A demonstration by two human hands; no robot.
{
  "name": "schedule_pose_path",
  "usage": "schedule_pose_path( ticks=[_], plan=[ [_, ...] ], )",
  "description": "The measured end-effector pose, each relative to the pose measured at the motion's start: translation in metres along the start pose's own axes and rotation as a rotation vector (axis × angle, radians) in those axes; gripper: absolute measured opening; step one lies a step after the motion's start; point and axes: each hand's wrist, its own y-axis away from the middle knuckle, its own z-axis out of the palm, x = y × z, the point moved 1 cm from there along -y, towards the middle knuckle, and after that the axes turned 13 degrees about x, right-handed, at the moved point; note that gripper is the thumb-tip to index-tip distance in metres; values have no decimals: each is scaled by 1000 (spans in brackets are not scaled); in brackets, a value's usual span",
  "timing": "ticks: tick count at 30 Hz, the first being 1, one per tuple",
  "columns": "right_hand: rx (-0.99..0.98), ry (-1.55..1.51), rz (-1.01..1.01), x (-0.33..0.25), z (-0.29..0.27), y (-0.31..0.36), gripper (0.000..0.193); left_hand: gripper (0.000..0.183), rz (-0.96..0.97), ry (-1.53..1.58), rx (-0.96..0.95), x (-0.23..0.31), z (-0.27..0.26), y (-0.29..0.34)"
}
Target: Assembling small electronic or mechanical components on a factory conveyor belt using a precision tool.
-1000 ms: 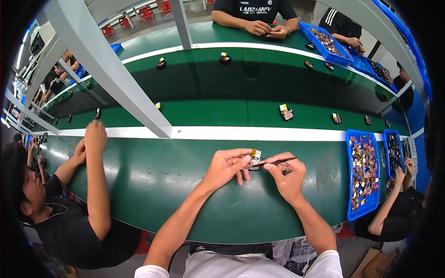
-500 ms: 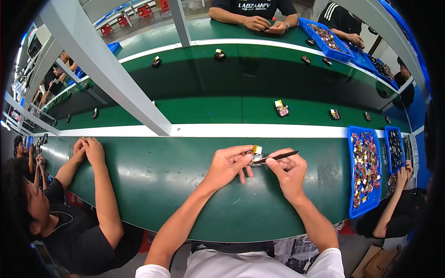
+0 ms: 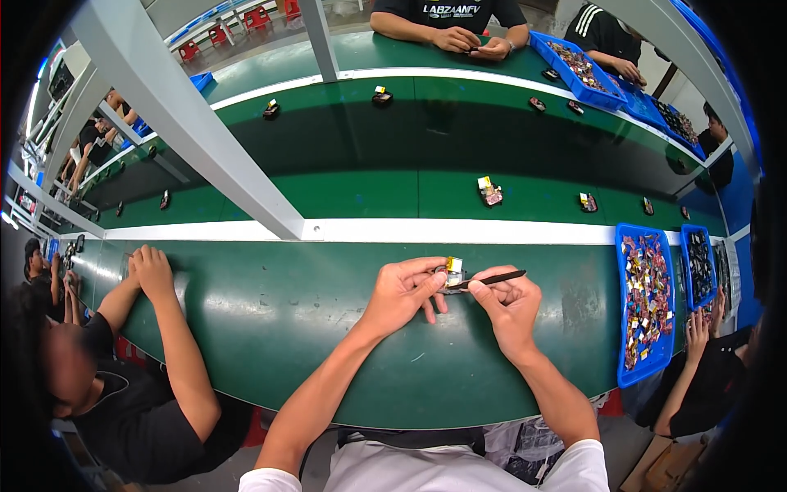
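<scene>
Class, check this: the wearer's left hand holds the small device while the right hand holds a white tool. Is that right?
No: the tool in the right hand is black, as the head view shows; the left hand does hold the device.

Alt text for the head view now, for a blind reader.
A left hand holds a small device with a yellow-and-white piece; the right hand holds a slim dark tool to it, over a green bench. A blue tray of small parts lies at right, other people nearby.
</scene>
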Motion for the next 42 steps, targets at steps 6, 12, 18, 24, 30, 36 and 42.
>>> schedule_pose_path(
  ticks=[6,12,18,24,30,36,42],
  plan=[
    [26,108,-157,1,-3,-1,11,34,-5,35,34,3,-1,-1],
    [20,203,-300,-5,-1,0,9,38,-26,51,49,5,0,-1],
    [13,255,-361,-6,1,2,8,37,-21,67,52,4,-1,0],
    [14,272,-406,-6,3,2,7,34,-31,56,41,5,-1,0],
    [-47,339,-512,-10,2,1,8,34,-61,65,10,8,-2,0],
    [-96,359,-635,-12,3,-1,11,29,-76,13,38,10,2,0],
    [-91,369,-584,-9,2,0,12,29,-57,-58,95,7,6,3]
  ],
)
